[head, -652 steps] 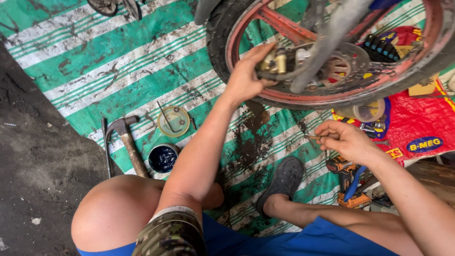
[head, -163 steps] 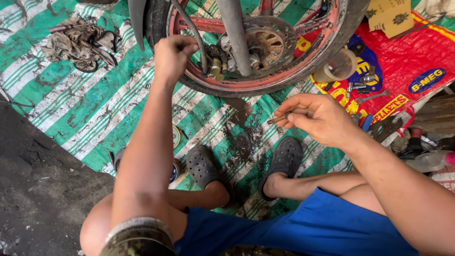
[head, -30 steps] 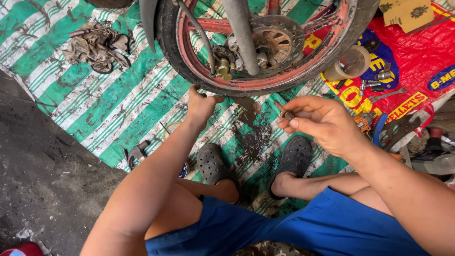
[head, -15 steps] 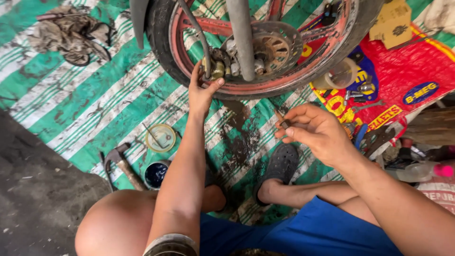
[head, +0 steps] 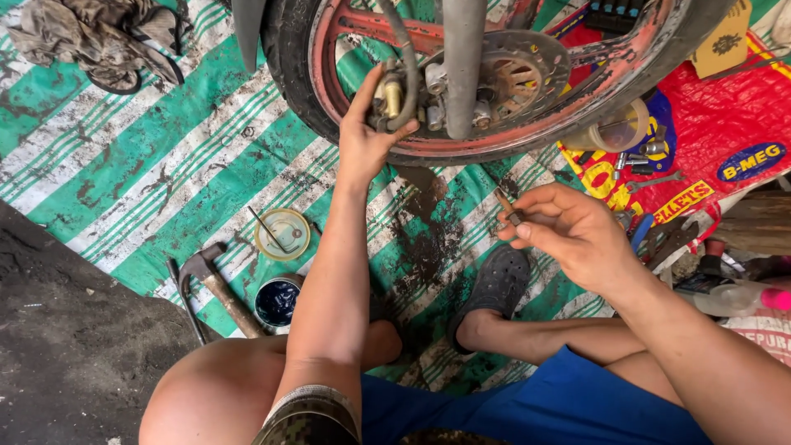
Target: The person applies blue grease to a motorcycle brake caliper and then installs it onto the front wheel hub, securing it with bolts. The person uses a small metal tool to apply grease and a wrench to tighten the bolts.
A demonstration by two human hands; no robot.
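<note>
The brake caliper (head: 394, 97) sits on the red-rimmed wheel (head: 577, 86), just beside the fork leg (head: 463, 58), and your left hand (head: 367, 136) is closed around its lower side, thumb and fingers clamped on the metal. Your right hand (head: 568, 231) hangs apart from the wheel, fingertips pinched together on one small pin (head: 507, 204); it could be a bolt, the view is too coarse to say. You look to be mid-way through fitting the caliper. The next move, I judge, calls for steadying the caliper while you line the pin with its hole. On the striped mat (head: 124, 165) lie one hammer (head: 216, 284), one open tin (head: 276, 302) and one lid (head: 282, 234).
</note>
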